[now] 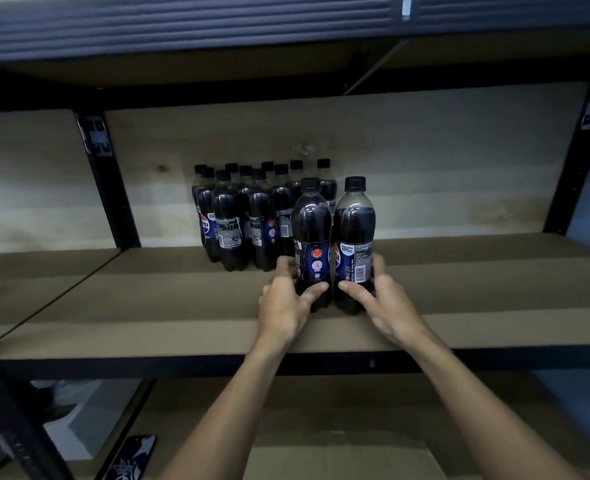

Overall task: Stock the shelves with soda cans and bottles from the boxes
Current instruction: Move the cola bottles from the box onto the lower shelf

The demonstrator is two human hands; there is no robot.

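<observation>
Currently left hand (283, 301) wrapped round lower part of left bottle (311, 230), thumb across front. Right hand (388, 303) wrapped round lower part of right bottle (354, 230). Both bottles upright, black caps on, side by side, bases on shelf (148, 306) between middle and front edge. Cluster of same bottles (238, 220) stands behind, toward back edge, just left. Cardboard box (342, 459) below shelf.

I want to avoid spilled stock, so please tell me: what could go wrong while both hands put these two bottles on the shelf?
1. The left hand and right hand grip low, so the left bottle or right bottle may tip when slid back.
2. The left bottle may knock the standing group of bottles just behind it.
</observation>
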